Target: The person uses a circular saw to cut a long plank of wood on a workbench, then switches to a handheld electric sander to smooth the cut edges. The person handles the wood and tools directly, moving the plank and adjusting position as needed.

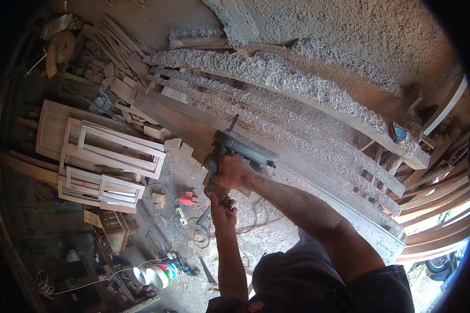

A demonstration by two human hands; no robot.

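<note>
Since the right hand (234, 172) is wrapped around the tool (248, 149) (looks like a planer to me), that's clearly the one doing the steering. The tool sits pretty much mid-view over the long plank (167, 117), which runs from about 10 to 4 o'clock. My guess is the arm reaches across like that so its weight bears down on the tool.

The left hand (223, 209) is just below, between 6 and 7 o'clock from the tool, fingers curled, thumb end up by a brown piece (210, 192). Can't tell if it's clamped on that or only touching, but I'd guess it's there to steady things.

Beams (318, 94) at 1 to 2 o'clock lie side by side, buried in shavings, probably parked as stock. Frames (107, 161) at 9 o'clock are stacked flat, likely to save floor space, with offcuts (122, 88) heaped at 10.

As for labels, the bucket (162, 275) at 7 o'clock has bright multicoloured printing, and there's a red patch (256, 307) on the shirt (308, 284). I can't make out any markings on the tool.
</note>
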